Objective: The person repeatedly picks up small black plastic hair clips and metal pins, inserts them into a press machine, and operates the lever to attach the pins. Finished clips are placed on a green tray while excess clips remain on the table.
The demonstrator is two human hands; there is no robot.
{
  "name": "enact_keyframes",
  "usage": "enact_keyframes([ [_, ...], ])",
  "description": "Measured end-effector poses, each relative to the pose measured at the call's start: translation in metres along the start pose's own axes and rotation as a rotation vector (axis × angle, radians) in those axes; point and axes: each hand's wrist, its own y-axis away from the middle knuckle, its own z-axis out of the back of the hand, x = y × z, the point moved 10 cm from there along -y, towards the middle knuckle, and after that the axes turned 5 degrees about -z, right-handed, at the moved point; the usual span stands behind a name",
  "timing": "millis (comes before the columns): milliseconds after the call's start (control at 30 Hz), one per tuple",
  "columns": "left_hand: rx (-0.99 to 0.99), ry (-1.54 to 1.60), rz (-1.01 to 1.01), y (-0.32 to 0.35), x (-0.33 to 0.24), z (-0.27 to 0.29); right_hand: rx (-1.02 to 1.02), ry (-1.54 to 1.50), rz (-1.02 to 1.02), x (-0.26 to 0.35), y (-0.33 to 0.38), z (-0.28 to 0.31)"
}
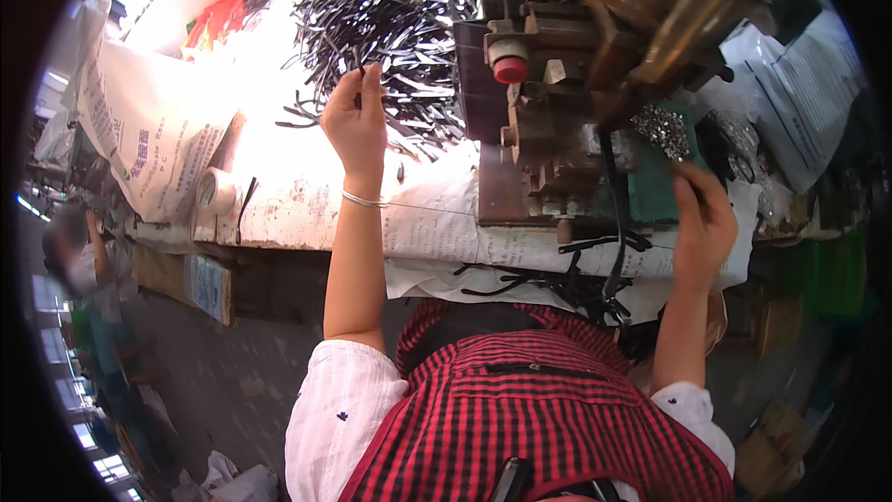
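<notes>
My left hand (356,121) is raised at the near edge of a big heap of black strips (390,19). Its thumb and fingers pinch together on a thin black strip, which shows only as a short dark end above the fingertips. To the right stands a brown metal bench press (548,139) with a red button (510,70). My right hand (703,223) is beside the press, its fingertips pressed together just below a pile of small shiny metal pieces (662,132). Whatever those fingertips hold is too small to make out. A long black strip (617,214) hangs down from the press.
Several black strips (567,288) lie at the bench's front edge. A white printed sack (139,130) and a roll of tape (216,191) stand at the left. Clear plastic bags (799,102) are at the right. Another person (84,251) sits far left.
</notes>
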Motion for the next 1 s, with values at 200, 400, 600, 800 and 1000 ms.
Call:
enact_keyframes([
  [200,0.062,0.375,0.245,0.052,-0.006,-0.024,-0.035,-0.078,0.141,0.021,-0.026,-0.069],
  [400,0.045,0.553,0.269,0.069,-0.041,-0.016,0.005,-0.28,0.06,0.015,-0.02,-0.08],
  [600,0.132,0.566,-0.322,0.015,-0.21,-0.027,0.124,-0.497,-0.027,0.032,-0.021,-0.093],
  [800,0.409,0.283,-0.75,0.079,-0.241,-0.049,0.266,-0.319,-0.007,0.06,-0.003,-0.076],
  [1000,0.45,0.107,-1.105,0.123,-0.261,-0.079,-0.134,-0.041,-0.016,-0.018,-0.052,0.011],
])
